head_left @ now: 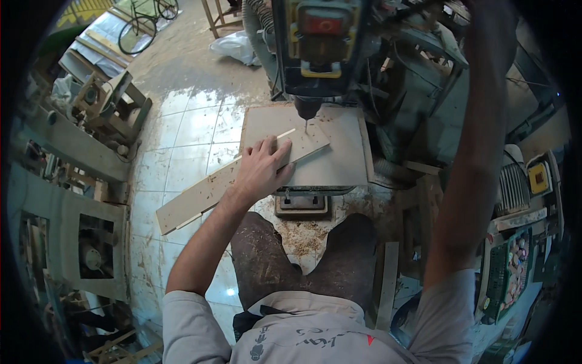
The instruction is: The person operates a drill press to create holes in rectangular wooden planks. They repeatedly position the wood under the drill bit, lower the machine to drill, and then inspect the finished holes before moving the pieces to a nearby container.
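A drill press (318, 48) stands in front of me, its chuck (307, 107) holding a thin bit. The bit's tip meets, or hangs just over, the far end of a long wooden board (206, 187). This board lies aslant on the press table (333, 170), its other end jutting out past the table to the near left. My left hand (264, 165) spans the board and grips it, fingers toward the far edge and thumb toward the near one. My right arm reaches high at the right, and its hand is beyond the upper edge of the picture.
Wood shavings (303, 236) litter the tiled floor between my knees. At the left stands a large machine frame (66, 224). A green crate (509, 276) of small objects and a ribbed motor (512, 185) are at the right. A bicycle (138, 35) stands far left.
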`<action>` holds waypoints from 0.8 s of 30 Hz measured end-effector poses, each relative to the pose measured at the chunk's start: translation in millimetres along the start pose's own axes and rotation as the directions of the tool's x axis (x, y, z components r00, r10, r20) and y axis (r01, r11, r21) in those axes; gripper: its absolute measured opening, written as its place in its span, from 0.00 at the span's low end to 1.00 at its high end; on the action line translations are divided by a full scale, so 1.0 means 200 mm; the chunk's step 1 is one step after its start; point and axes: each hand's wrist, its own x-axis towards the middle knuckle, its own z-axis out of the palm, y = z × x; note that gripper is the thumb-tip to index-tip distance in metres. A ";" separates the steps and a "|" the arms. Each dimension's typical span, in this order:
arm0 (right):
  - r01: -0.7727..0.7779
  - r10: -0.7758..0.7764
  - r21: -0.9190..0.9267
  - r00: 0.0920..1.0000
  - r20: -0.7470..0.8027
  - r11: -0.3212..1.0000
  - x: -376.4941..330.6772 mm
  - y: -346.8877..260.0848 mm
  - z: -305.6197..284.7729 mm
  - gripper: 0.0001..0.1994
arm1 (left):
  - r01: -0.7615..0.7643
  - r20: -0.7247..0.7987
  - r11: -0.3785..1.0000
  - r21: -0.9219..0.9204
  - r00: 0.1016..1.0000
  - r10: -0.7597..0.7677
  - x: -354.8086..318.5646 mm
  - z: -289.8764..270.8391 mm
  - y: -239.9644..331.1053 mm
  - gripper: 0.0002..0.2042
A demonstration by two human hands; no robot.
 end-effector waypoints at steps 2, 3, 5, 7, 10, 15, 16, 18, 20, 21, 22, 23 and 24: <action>-0.334 0.334 0.387 0.940 0.069 0.859 0.07 0.00 0.08 0.20 | -0.038 -0.021 0.998 -0.039 0.999 0.037 0.03 0.02 0.03 0.25; -0.348 0.317 0.409 0.937 0.144 0.844 0.03 0.00 0.08 0.24 | -0.048 -0.035 0.997 -0.059 0.998 0.046 0.03 0.03 0.02 0.25; -0.493 0.405 0.487 0.870 0.282 0.721 -0.10 -0.08 0.19 0.31 | 0.006 -0.044 1.000 -0.026 0.999 -0.007 -0.06 0.02 -0.06 0.25; -0.392 0.374 0.563 0.915 0.153 0.728 -0.26 -0.15 0.16 0.32 | -0.046 -0.064 0.999 0.000 0.997 0.046 -0.02 0.01 -0.04 0.24; -0.454 0.501 0.796 0.836 0.226 0.399 -0.81 -0.24 0.02 0.22 | -0.144 -0.067 0.988 -0.061 0.988 0.140 -0.04 0.05 -0.03 0.23; -0.776 0.599 0.610 0.568 0.564 0.161 -1.73 -0.51 -0.14 0.25 | 0.034 0.059 0.833 -0.553 0.998 -0.002 -0.32 -0.08 0.18 0.22; -0.850 0.528 0.522 0.412 0.743 -0.071 -1.79 -0.59 -0.13 0.30 | 0.013 0.054 0.849 -0.529 0.998 0.019 -0.37 -0.12 0.18 0.22; -0.863 0.406 0.465 0.360 0.840 -0.198 -1.70 -0.72 -0.21 0.42 | 0.046 0.069 0.717 -0.696 0.998 0.004 -0.44 -0.17 0.31 0.24; -0.826 0.396 0.515 0.404 0.825 -0.230 -1.64 -0.78 -0.30 0.43 | -0.077 0.032 0.705 -0.705 0.990 0.140 -0.43 -0.20 0.40 0.24; -0.835 0.395 0.507 0.401 0.826 -0.214 -1.60 -0.77 -0.32 0.42 | -0.088 0.017 0.659 -0.747 0.988 0.151 -0.44 -0.23 0.45 0.24; -0.844 0.389 0.497 0.396 0.831 -0.203 -1.56 -0.76 -0.35 0.40 | -0.093 0.004 0.613 -0.785 0.988 0.154 -0.45 -0.25 0.50 0.24; -0.823 0.403 0.525 0.414 0.816 -0.216 -1.51 -0.77 -0.40 0.39 | -0.116 -0.034 0.581 -0.806 0.988 0.151 -0.46 -0.27 0.54 0.24; -0.802 0.414 0.551 0.431 0.802 -0.232 -1.46 -0.79 -0.46 0.38 | -0.153 -0.062 0.558 -0.815 0.982 0.179 -0.46 -0.29 0.57 0.24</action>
